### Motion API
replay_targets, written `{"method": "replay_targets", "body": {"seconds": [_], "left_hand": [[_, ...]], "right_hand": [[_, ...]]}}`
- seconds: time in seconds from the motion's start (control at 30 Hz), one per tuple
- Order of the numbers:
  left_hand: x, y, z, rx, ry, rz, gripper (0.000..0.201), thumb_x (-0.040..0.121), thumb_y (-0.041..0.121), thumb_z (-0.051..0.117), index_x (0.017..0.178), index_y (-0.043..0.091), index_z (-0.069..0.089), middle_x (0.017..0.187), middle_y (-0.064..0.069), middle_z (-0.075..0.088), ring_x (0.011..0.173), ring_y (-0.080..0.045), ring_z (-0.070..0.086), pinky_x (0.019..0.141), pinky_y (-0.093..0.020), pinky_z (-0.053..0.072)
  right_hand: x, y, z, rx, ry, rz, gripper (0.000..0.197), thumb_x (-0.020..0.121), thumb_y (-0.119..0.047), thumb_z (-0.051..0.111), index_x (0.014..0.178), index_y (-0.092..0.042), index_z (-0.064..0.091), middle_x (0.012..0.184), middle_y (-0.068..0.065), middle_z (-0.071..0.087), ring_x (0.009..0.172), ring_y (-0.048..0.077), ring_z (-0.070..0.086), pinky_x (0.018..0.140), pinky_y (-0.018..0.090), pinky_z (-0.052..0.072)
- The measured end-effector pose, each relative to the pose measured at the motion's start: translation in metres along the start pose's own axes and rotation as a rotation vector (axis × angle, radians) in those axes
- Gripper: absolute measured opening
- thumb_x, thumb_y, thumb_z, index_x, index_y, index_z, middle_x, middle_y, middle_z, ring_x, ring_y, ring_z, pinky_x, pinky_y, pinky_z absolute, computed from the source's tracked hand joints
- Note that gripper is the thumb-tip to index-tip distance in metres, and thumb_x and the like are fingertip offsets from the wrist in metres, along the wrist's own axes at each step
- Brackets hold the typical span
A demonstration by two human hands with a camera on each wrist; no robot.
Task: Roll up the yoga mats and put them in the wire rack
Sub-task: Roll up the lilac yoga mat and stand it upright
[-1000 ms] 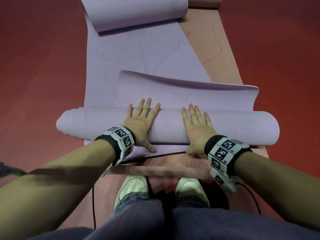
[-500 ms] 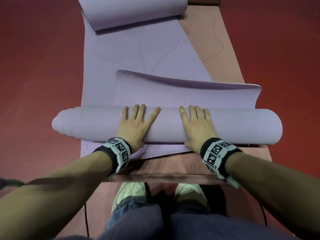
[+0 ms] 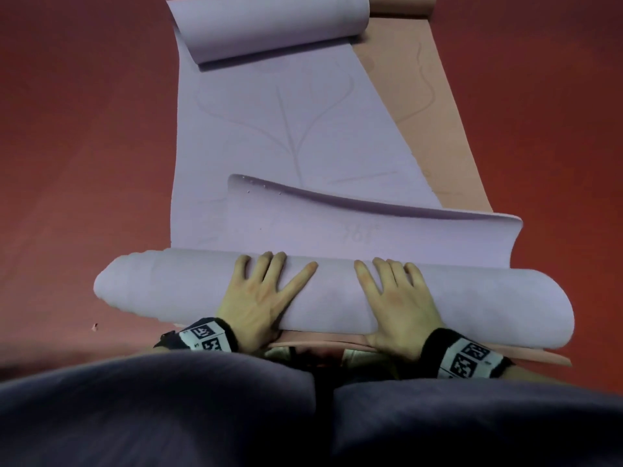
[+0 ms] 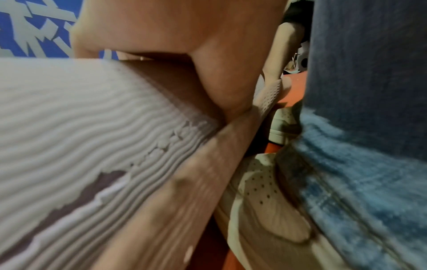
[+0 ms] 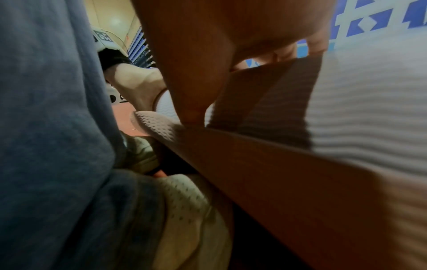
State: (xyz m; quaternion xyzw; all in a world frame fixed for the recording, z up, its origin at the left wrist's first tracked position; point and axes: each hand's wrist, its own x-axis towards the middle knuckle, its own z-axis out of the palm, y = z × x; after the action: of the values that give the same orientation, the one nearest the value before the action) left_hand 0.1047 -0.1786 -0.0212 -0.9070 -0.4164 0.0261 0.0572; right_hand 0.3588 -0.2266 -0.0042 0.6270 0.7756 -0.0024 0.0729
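The rolled mat (image 3: pixel 330 298) lies crosswise at 6 o'clock on the floor (image 3: pixel 84 163), over the near end of a second mat (image 3: pixel 438 129) that runs off toward 1 o'clock. Both hands rest on top of it, the left hand (image 3: pixel 259 298) at 7 o'clock, the right hand (image 3: pixel 394 301) beside it at 5. Its flat stretch (image 3: pixel 269 129) reaches to 12 o'clock. The shoes (image 4: pixel 261 197) stand just behind the roll.

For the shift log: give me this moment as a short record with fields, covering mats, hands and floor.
rolled mat: lilac roll lying crosswise, left end telescoped
left hand: left hand flat on the roll, fingers spread
right hand: right hand flat on the roll, fingers straight
unrolled part: lilac sheet ahead of the roll, far end curled up
under it: pink mat flat on the floor
floor: red floor
wire rack: not in view
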Motion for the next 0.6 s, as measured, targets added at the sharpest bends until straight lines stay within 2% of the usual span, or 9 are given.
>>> {"method": "replay_targets", "body": {"seconds": [0.03,0.07,0.1,0.17,0.23,0.27,0.37,0.5,0.6], "left_hand": [[0.001,0.000,0.000,-0.006,-0.024,-0.004,0.127,0.042,0.043,0.081,0.155,0.024,0.025,0.132,-0.026,0.050,0.117,-0.041,0.047,0.095,-0.059,0.037],[0.004,0.000,0.000,-0.012,-0.056,-0.012,0.129,0.042,0.044,0.081,0.156,0.025,0.022,0.135,-0.026,0.048,0.122,-0.042,0.044,0.098,-0.062,0.034],[0.007,-0.002,-0.001,-0.016,-0.092,-0.017,0.132,0.043,0.046,0.080,0.157,0.026,0.017,0.141,-0.026,0.044,0.131,-0.044,0.039,0.102,-0.065,0.030],[0.014,-0.005,-0.004,-0.017,-0.155,-0.006,0.134,0.049,0.054,0.078,0.158,0.027,0.003,0.156,-0.025,0.028,0.147,-0.046,0.020,0.109,-0.070,0.017],[0.017,-0.007,-0.004,-0.017,-0.177,0.000,0.136,0.055,0.061,0.075,0.157,0.029,-0.009,0.162,-0.024,0.015,0.151,-0.045,0.005,0.111,-0.070,0.009],[0.018,-0.007,-0.004,-0.019,-0.185,-0.009,0.138,0.056,0.063,0.075,0.157,0.029,-0.013,0.163,-0.024,0.011,0.151,-0.045,0.002,0.112,-0.070,0.007],[0.020,-0.006,-0.004,-0.024,-0.195,-0.041,0.144,0.056,0.064,0.077,0.155,0.027,-0.020,0.164,-0.024,0.000,0.151,-0.044,-0.005,0.113,-0.068,0.003],[0.022,-0.003,-0.009,-0.015,-0.214,-0.042,0.140,0.065,0.057,0.076,0.150,0.023,-0.031,0.164,-0.022,-0.014,0.151,-0.041,-0.015,0.115,-0.066,-0.002],[0.018,0.005,-0.011,-0.010,-0.212,-0.031,0.139,0.062,0.049,0.078,0.153,0.016,-0.021,0.164,-0.024,-0.004,0.152,-0.042,-0.004,0.118,-0.065,0.006]], "right_hand": [[-0.002,0.000,0.001,0.039,-0.023,0.013,0.112,0.058,-0.085,0.048,0.139,-0.007,0.045,0.124,0.022,0.056,0.110,0.039,0.054,0.100,0.052,0.029],[-0.001,-0.001,-0.001,0.070,-0.052,0.028,0.115,0.058,-0.087,0.044,0.143,-0.009,0.041,0.127,0.021,0.054,0.114,0.039,0.052,0.102,0.052,0.027],[0.002,-0.001,-0.002,0.075,-0.071,0.042,0.117,0.059,-0.086,0.047,0.148,-0.011,0.035,0.133,0.020,0.049,0.120,0.038,0.048,0.106,0.051,0.024],[0.008,-0.001,-0.002,0.059,-0.118,0.030,0.121,0.061,-0.077,0.061,0.155,-0.018,0.012,0.150,0.018,0.031,0.137,0.035,0.030,0.116,0.049,0.013],[0.011,0.001,-0.005,0.073,-0.182,0.030,0.128,0.064,-0.069,0.069,0.155,-0.024,-0.008,0.160,0.017,0.007,0.148,0.034,0.008,0.121,0.049,0.001],[0.013,0.001,-0.006,0.072,-0.192,0.032,0.130,0.065,-0.069,0.070,0.154,-0.024,-0.013,0.161,0.016,-0.001,0.150,0.034,0.000,0.121,0.050,-0.003],[0.016,0.003,-0.009,0.068,-0.204,0.031,0.133,0.065,-0.065,0.073,0.154,-0.024,-0.017,0.162,0.015,-0.015,0.150,0.033,-0.011,0.121,0.051,-0.006],[0.026,0.008,-0.013,0.071,-0.253,0.033,0.140,0.061,-0.056,0.080,0.153,-0.026,-0.020,0.162,0.012,-0.019,0.150,0.031,-0.016,0.122,0.049,-0.007],[0.038,0.014,-0.018,0.094,-0.309,0.020,0.145,0.056,-0.055,0.083,0.153,-0.028,-0.020,0.163,0.009,-0.018,0.150,0.029,-0.017,0.122,0.049,-0.006]]}}
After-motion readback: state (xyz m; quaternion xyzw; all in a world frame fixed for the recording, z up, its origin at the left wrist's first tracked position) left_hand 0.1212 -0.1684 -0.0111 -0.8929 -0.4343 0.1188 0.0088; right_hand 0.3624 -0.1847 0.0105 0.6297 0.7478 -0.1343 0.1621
